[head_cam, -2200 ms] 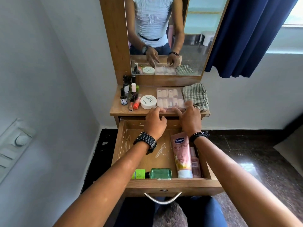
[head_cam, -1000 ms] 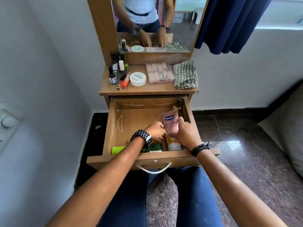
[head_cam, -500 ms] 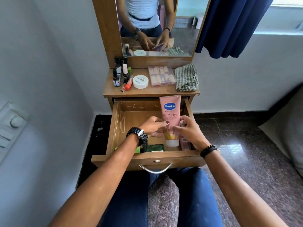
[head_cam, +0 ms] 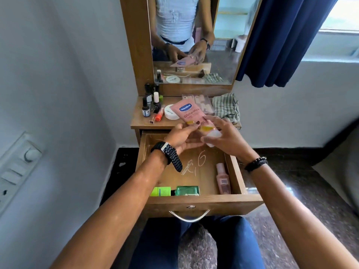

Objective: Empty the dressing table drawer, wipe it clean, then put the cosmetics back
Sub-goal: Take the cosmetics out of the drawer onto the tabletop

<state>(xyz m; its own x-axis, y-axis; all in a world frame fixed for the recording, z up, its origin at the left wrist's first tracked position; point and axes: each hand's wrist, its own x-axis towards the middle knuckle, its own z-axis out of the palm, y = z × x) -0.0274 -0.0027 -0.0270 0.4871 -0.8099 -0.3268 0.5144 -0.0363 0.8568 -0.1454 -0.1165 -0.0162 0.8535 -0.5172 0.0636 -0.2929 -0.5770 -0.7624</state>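
The left hand (head_cam: 181,137) reaches forward over the open drawer (head_cam: 196,202), forearm angled up from the lower left, wrist wearing a black watch (head_cam: 168,155). Its fingers (head_cam: 191,129) curl narrowly around the lower part of the pink lotion tube (head_cam: 191,114), thumb on the tube's front. The tube tilts up and left from the fingertips, its crimped end over the dressing table top (head_cam: 139,123). The right hand (head_cam: 225,137) comes in from the lower right, a black bracelet (head_cam: 255,164) at the wrist; its fingers (head_cam: 213,120) are spread fairly wide and cup the tube's white cap end.

Below both hands, the drawer holds a green tube (head_cam: 160,191) and a green bottle (head_cam: 187,190) along its near edge, under the left forearm, and a pink bottle (head_cam: 222,178) against the right wall, beneath the right wrist. Beyond the fingertips sit small bottles (head_cam: 150,103), a white jar (head_cam: 170,113), a nail case (head_cam: 203,103) and a folded cloth (head_cam: 225,107).
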